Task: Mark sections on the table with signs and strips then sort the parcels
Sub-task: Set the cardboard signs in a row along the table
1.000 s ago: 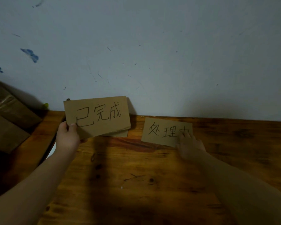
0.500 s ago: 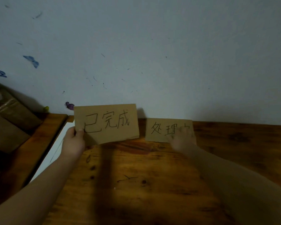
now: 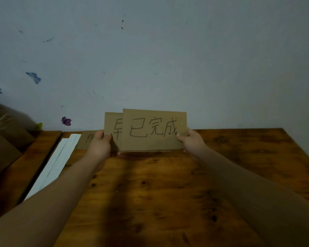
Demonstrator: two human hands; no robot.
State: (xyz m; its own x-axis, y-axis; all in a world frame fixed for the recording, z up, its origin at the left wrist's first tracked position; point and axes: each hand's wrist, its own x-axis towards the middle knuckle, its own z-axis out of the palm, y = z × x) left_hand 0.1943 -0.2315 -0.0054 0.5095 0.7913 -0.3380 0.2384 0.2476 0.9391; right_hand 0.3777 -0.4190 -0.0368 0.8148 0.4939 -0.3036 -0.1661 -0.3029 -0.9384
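Observation:
A brown cardboard sign (image 3: 153, 130) with three handwritten characters stands upright near the back of the wooden table (image 3: 168, 193). My right hand (image 3: 191, 141) grips its right edge. Behind it a second cardboard sign (image 3: 113, 129) shows only its left part, and my left hand (image 3: 100, 145) grips that sign's left edge. A third sign (image 3: 86, 139) lies flat at the wall, mostly hidden by my left hand. White strips (image 3: 55, 163) lie along the table's left edge.
Brown cardboard parcels (image 3: 2, 139) are piled on a lower wooden surface (image 3: 16, 175) at the far left. A pale wall (image 3: 150, 59) with butterfly stickers (image 3: 66, 121) rises right behind the table. The table's right corner (image 3: 282, 130) is in view.
The view has swung to the right. My right hand has left the sign on the table and taken the right edge of the front sign. A second sign now shows behind it.

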